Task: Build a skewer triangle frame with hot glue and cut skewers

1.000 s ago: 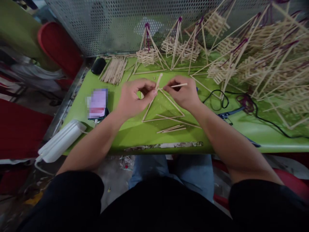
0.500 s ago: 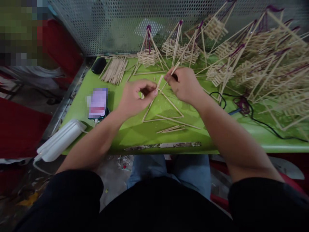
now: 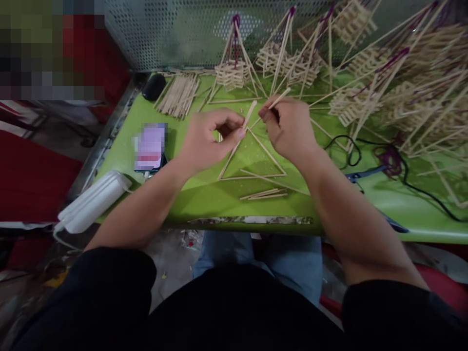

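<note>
My left hand [image 3: 214, 139] pinches the top of a triangle of thin wooden sticks [image 3: 268, 152] between thumb and fingers; one stick end [image 3: 250, 111] juts up past the fingertips. The triangle's base lies over the green table. Just to the right, my right hand [image 3: 288, 124] is closed on a thin wooden stick [image 3: 281, 99], whose lower end slants toward the triangle's top. Whether that end touches the joint I cannot tell. Nearer the table edge lie several short loose sticks [image 3: 265, 195] and a longer stick [image 3: 298, 188] crossing the triangle's base.
A pile of sticks [image 3: 179, 96] lies back left by a black rounded object [image 3: 153, 87]. A phone [image 3: 149, 146] and a white box-like device [image 3: 94, 201] with a cable are at left. Stick structures with purple thread [image 3: 234, 75] crowd the back and right, near a black cord [image 3: 404, 175] and blue-handled tool [image 3: 367, 172].
The view has shifted slightly, bringing more of the blue-handled tool into sight at right. Both hands keep their grips, with the right-hand stick tilted a little flatter.
</note>
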The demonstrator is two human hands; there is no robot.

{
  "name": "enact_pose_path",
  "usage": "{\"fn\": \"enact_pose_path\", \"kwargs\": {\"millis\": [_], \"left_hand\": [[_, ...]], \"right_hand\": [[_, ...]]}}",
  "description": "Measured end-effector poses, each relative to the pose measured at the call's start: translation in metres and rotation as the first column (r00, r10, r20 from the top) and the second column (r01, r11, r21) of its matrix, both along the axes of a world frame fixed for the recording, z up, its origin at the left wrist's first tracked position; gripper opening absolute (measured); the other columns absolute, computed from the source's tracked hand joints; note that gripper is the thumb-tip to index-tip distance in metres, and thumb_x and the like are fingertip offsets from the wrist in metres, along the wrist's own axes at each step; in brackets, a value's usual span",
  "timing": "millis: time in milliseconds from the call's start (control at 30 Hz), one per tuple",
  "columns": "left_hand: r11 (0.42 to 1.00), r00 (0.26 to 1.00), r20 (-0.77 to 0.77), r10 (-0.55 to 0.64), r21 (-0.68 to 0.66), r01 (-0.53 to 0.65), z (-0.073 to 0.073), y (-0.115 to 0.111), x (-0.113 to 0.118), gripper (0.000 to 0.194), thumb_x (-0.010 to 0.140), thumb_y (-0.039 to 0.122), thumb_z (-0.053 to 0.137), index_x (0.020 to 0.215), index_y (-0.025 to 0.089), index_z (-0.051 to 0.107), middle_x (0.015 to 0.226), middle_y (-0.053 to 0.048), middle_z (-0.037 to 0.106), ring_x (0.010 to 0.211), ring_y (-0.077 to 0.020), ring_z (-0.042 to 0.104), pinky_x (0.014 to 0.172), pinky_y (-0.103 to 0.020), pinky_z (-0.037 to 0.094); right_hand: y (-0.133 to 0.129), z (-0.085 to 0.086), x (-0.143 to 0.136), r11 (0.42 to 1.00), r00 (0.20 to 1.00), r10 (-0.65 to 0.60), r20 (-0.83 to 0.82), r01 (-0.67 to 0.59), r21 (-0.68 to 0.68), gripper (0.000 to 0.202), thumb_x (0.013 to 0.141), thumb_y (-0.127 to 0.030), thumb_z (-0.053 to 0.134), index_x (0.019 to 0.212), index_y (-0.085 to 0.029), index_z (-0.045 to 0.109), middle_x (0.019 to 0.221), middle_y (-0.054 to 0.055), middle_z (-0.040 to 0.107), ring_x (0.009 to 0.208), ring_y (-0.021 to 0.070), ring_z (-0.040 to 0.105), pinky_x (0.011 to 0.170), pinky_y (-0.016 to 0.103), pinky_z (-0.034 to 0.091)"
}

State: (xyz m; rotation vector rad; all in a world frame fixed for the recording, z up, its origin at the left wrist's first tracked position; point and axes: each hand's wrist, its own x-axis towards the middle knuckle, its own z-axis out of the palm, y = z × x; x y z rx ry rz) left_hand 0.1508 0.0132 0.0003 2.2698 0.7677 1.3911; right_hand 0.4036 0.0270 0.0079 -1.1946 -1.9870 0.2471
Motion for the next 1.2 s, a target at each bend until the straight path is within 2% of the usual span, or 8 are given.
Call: {"fn": "enact_pose_path", "kwargs": {"millis": [133,267,400,500,833,1033,1200], "left_hand": [[1.000,0.999,0.028,-0.026,-0.003,0.026,0.000,0.001,0.000,0.023,0.107,0.047,0.083,0.103,0.025,0.080,0.092,-0.003,0.080,0.082,-0.0186,0.081,0.073,-0.034,0.070],[1.000,1.000,0.021,-0.019,-0.015,0.019,0.001,0.000,0.001,0.024,0.106,0.048,0.083,0.104,0.024,0.080,0.090,-0.003,0.080,0.084,-0.0192,0.081,0.074,-0.033,0.070],[1.000,1.000,0.013,0.005,-0.020,-0.005,0.003,-0.003,0.002,0.028,0.107,0.051,0.081,0.103,0.024,0.080,0.090,-0.003,0.079,0.084,-0.0201,0.081,0.074,-0.034,0.069],[0.999,1.000,-0.010,0.027,-0.034,-0.027,0.004,-0.004,0.003,0.030,0.106,0.054,0.081,0.101,0.024,0.080,0.090,-0.004,0.078,0.083,-0.0208,0.081,0.074,-0.036,0.069],[0.998,0.999,-0.036,0.033,-0.055,-0.035,0.005,-0.007,0.003,0.021,0.107,0.045,0.080,0.103,0.025,0.080,0.090,-0.004,0.078,0.084,-0.0196,0.078,0.078,-0.036,0.067],[0.997,0.997,-0.046,0.059,-0.037,-0.061,0.001,-0.006,0.007,0.020,0.106,0.044,0.081,0.106,0.025,0.082,0.093,-0.003,0.080,0.082,-0.0182,0.077,0.078,-0.034,0.067],[0.996,0.995,-0.044,0.091,-0.013,-0.092,0.000,-0.006,0.008,0.018,0.105,0.043,0.080,0.104,0.025,0.083,0.093,-0.003,0.081,0.082,-0.0177,0.077,0.077,-0.034,0.067]], "right_hand": [[0.008,-0.011,-0.001,1.000,1.000,-0.008,0.012,0.008,-0.022,0.023,0.112,-0.045,0.057,0.103,-0.031,0.074,0.102,0.011,0.080,0.106,0.0357,0.075,0.105,0.055,0.057],[0.011,-0.016,-0.003,1.000,0.999,-0.012,0.032,0.012,-0.016,0.024,0.113,-0.044,0.056,0.107,-0.031,0.076,0.109,0.011,0.082,0.112,0.0349,0.075,0.108,0.054,0.057],[0.008,-0.013,-0.009,0.998,0.994,-0.039,0.100,0.043,-0.035,0.022,0.112,-0.037,0.057,0.110,-0.029,0.077,0.123,0.014,0.082,0.119,0.0369,0.074,0.111,0.055,0.056],[0.004,-0.008,-0.011,0.996,0.988,-0.049,0.143,0.059,-0.066,0.024,0.114,-0.037,0.055,0.114,-0.029,0.077,0.127,0.015,0.082,0.122,0.0375,0.073,0.110,0.055,0.056],[0.003,-0.006,-0.026,0.990,0.970,-0.103,0.221,0.122,-0.073,0.027,0.116,-0.033,0.052,0.116,-0.026,0.078,0.124,0.014,0.081,0.109,0.0327,0.072,0.095,0.047,0.057],[0.000,-0.002,-0.030,0.990,0.950,-0.104,0.293,0.126,-0.059,0.030,0.117,-0.027,0.048,0.119,-0.022,0.077,0.126,0.016,0.080,0.111,0.0326,0.073,0.099,0.046,0.056],[-0.003,-0.002,-0.029,0.992,0.947,-0.098,0.306,0.118,-0.046,0.027,0.116,-0.029,0.048,0.117,-0.023,0.075,0.123,0.015,0.079,0.109,0.0330,0.072,0.097,0.047,0.055]]}}
